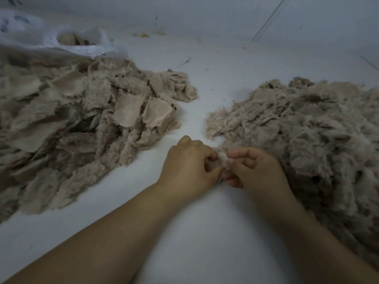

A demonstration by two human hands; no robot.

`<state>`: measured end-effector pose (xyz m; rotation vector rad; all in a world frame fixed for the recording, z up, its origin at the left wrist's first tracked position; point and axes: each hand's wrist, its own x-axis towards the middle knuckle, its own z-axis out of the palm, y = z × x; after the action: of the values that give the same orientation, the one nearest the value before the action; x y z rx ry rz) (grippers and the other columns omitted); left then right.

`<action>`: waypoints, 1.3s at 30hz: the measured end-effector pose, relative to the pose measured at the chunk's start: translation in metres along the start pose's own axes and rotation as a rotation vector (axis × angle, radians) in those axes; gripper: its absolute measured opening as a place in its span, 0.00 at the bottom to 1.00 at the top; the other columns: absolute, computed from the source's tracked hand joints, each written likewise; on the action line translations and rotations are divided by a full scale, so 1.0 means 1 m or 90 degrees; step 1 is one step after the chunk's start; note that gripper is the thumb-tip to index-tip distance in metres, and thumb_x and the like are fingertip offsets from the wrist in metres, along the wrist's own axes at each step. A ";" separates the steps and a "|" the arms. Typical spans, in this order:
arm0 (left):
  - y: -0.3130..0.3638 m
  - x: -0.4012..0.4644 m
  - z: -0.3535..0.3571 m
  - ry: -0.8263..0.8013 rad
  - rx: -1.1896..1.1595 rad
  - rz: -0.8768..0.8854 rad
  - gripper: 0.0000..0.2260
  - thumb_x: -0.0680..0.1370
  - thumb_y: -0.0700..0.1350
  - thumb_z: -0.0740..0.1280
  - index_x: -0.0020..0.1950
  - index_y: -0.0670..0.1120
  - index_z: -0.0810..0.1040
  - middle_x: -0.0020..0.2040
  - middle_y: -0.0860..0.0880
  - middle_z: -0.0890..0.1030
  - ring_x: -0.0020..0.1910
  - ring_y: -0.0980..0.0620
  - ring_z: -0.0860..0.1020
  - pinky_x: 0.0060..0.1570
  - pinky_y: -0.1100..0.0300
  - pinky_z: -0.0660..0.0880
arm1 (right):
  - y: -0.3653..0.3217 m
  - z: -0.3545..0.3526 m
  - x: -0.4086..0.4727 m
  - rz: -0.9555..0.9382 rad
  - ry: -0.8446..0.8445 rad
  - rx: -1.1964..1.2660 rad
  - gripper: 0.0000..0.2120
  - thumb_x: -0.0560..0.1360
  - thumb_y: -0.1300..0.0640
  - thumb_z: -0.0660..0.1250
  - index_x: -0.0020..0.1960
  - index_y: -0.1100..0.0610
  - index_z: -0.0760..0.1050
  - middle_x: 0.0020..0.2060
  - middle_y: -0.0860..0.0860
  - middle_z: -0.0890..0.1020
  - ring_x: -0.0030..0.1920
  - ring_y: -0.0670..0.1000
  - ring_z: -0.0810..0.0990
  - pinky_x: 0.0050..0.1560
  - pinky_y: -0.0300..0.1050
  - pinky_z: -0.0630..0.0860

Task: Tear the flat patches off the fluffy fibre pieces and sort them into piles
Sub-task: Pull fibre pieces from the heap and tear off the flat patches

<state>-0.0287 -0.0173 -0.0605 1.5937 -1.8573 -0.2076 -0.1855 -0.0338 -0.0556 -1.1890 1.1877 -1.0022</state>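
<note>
Both hands met over the white tabletop (190, 232), fingers curled inward around one small fibre piece (222, 160) caught between them. The left hand (189, 171) pinched it from its own side, thumb tucked under; the right hand (257, 171) gripped the other end with bent fingertips, so the piece ran crosswise from hand to hand. It was too small and too hidden to tell which end carried the flat patch. Just beyond and outward of the right hand lay the fluffy pile (307, 130), its near edge almost touching those knuckles. The pile with flat patches (92, 111) sat forward and outward of the left hand, further off. The tear probably called for the hands to draw apart sideways, each then dropping its part on its own side. A plastic bag (82, 44) lay far beyond the left hand.
</note>
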 end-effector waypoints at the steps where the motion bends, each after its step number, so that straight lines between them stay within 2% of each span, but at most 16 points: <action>1: -0.002 0.000 -0.001 -0.019 0.021 -0.004 0.08 0.70 0.56 0.73 0.41 0.53 0.81 0.40 0.55 0.77 0.46 0.51 0.70 0.45 0.52 0.71 | 0.000 -0.001 0.001 0.005 0.013 0.009 0.06 0.78 0.68 0.67 0.48 0.59 0.77 0.31 0.51 0.84 0.30 0.45 0.82 0.28 0.35 0.76; 3: -0.006 0.001 -0.003 -0.026 0.029 -0.029 0.11 0.70 0.56 0.74 0.48 0.53 0.83 0.45 0.55 0.78 0.48 0.52 0.67 0.49 0.50 0.71 | -0.001 -0.004 0.001 0.004 0.046 0.021 0.07 0.77 0.69 0.66 0.47 0.58 0.77 0.32 0.50 0.84 0.30 0.45 0.82 0.27 0.35 0.75; 5: -0.009 0.000 -0.006 -0.021 -0.008 -0.040 0.13 0.69 0.55 0.76 0.51 0.53 0.84 0.45 0.56 0.77 0.49 0.52 0.68 0.51 0.50 0.71 | 0.000 -0.005 0.000 -0.013 0.067 0.011 0.08 0.77 0.69 0.65 0.47 0.58 0.77 0.32 0.49 0.84 0.30 0.44 0.81 0.26 0.35 0.74; 9: -0.010 -0.005 -0.010 0.046 -0.112 -0.042 0.10 0.69 0.47 0.78 0.48 0.50 0.83 0.41 0.57 0.79 0.47 0.53 0.71 0.49 0.55 0.70 | 0.000 -0.005 -0.004 -0.144 0.083 -0.073 0.11 0.76 0.68 0.69 0.45 0.53 0.78 0.33 0.49 0.82 0.31 0.41 0.80 0.29 0.33 0.74; 12: -0.009 -0.009 -0.010 0.014 -0.044 -0.020 0.12 0.67 0.53 0.78 0.47 0.52 0.82 0.44 0.58 0.78 0.49 0.53 0.70 0.50 0.50 0.70 | -0.001 -0.007 -0.004 -0.217 0.064 -0.128 0.13 0.72 0.67 0.74 0.44 0.49 0.78 0.37 0.48 0.81 0.32 0.38 0.77 0.34 0.29 0.73; 14: -0.008 -0.009 -0.010 -0.008 -0.004 -0.015 0.14 0.65 0.58 0.77 0.46 0.53 0.83 0.45 0.58 0.78 0.49 0.54 0.69 0.50 0.47 0.69 | 0.002 -0.006 -0.002 -0.203 0.027 -0.192 0.16 0.69 0.66 0.77 0.44 0.47 0.77 0.37 0.47 0.79 0.32 0.39 0.75 0.35 0.30 0.73; 17: -0.008 -0.009 -0.011 -0.009 -0.021 -0.026 0.17 0.63 0.59 0.79 0.45 0.52 0.83 0.44 0.58 0.78 0.49 0.53 0.70 0.51 0.46 0.69 | 0.008 -0.008 0.004 -0.170 0.024 -0.291 0.16 0.70 0.66 0.76 0.42 0.46 0.77 0.35 0.47 0.79 0.32 0.44 0.74 0.36 0.35 0.74; 21: -0.012 -0.007 -0.015 -0.047 -0.040 -0.032 0.17 0.62 0.57 0.80 0.46 0.52 0.82 0.44 0.58 0.76 0.49 0.53 0.71 0.53 0.46 0.69 | 0.012 -0.012 0.009 -0.139 0.050 -0.285 0.12 0.70 0.64 0.75 0.41 0.48 0.77 0.31 0.44 0.79 0.31 0.43 0.75 0.37 0.44 0.76; 23: -0.017 -0.005 -0.018 -0.068 -0.062 -0.035 0.14 0.64 0.53 0.80 0.45 0.52 0.82 0.44 0.57 0.76 0.50 0.51 0.73 0.55 0.45 0.70 | 0.013 -0.012 0.010 -0.125 0.055 -0.261 0.12 0.71 0.64 0.74 0.41 0.48 0.77 0.29 0.42 0.79 0.30 0.41 0.75 0.35 0.43 0.76; 25: -0.020 -0.004 -0.020 -0.060 -0.079 -0.029 0.09 0.67 0.48 0.76 0.44 0.50 0.81 0.44 0.55 0.77 0.49 0.49 0.74 0.54 0.43 0.71 | 0.012 -0.012 0.010 -0.118 0.054 -0.252 0.12 0.71 0.65 0.74 0.41 0.49 0.77 0.29 0.43 0.79 0.29 0.42 0.76 0.33 0.43 0.74; 29: -0.002 -0.011 -0.018 -0.036 -0.085 0.084 0.09 0.71 0.52 0.70 0.44 0.48 0.83 0.43 0.53 0.81 0.46 0.49 0.76 0.48 0.49 0.72 | 0.009 -0.012 0.009 -0.119 0.025 -0.275 0.10 0.70 0.61 0.76 0.42 0.49 0.77 0.30 0.47 0.81 0.32 0.48 0.80 0.35 0.47 0.77; 32: 0.010 -0.017 -0.016 -0.082 0.096 0.171 0.13 0.75 0.57 0.62 0.44 0.52 0.83 0.42 0.56 0.79 0.47 0.51 0.74 0.44 0.50 0.70 | 0.008 -0.013 0.008 -0.119 0.011 -0.303 0.08 0.70 0.58 0.77 0.43 0.49 0.78 0.32 0.48 0.81 0.33 0.48 0.80 0.38 0.48 0.78; 34: 0.009 -0.016 -0.019 -0.046 0.227 0.159 0.16 0.76 0.56 0.60 0.38 0.50 0.83 0.37 0.54 0.78 0.43 0.49 0.74 0.42 0.50 0.70 | 0.007 -0.014 0.008 -0.116 0.015 -0.284 0.08 0.72 0.60 0.75 0.44 0.50 0.79 0.32 0.47 0.80 0.31 0.43 0.78 0.34 0.41 0.76; 36: 0.002 -0.013 -0.031 -0.005 0.346 0.081 0.14 0.73 0.50 0.67 0.30 0.46 0.80 0.31 0.50 0.78 0.40 0.44 0.75 0.44 0.48 0.73 | 0.004 -0.015 0.009 -0.097 0.028 -0.204 0.08 0.75 0.64 0.72 0.45 0.52 0.78 0.34 0.49 0.79 0.29 0.39 0.76 0.31 0.33 0.73; 38: -0.005 -0.010 -0.042 0.007 0.441 -0.028 0.09 0.66 0.43 0.75 0.29 0.43 0.78 0.30 0.46 0.78 0.39 0.42 0.76 0.46 0.46 0.72 | 0.000 -0.016 0.010 -0.066 0.046 -0.115 0.08 0.77 0.67 0.69 0.45 0.55 0.77 0.33 0.52 0.79 0.27 0.38 0.76 0.28 0.31 0.72; 39: -0.008 -0.009 -0.043 0.014 0.466 -0.058 0.07 0.64 0.40 0.76 0.30 0.42 0.78 0.32 0.44 0.77 0.40 0.41 0.76 0.45 0.47 0.72 | -0.002 -0.016 0.011 -0.056 0.050 -0.088 0.08 0.77 0.68 0.68 0.44 0.56 0.76 0.33 0.51 0.79 0.26 0.38 0.76 0.27 0.31 0.72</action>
<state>0.0030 0.0021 -0.0351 2.1383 -1.9567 0.5095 -0.1995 -0.0467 -0.0551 -1.3307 1.2924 -1.0547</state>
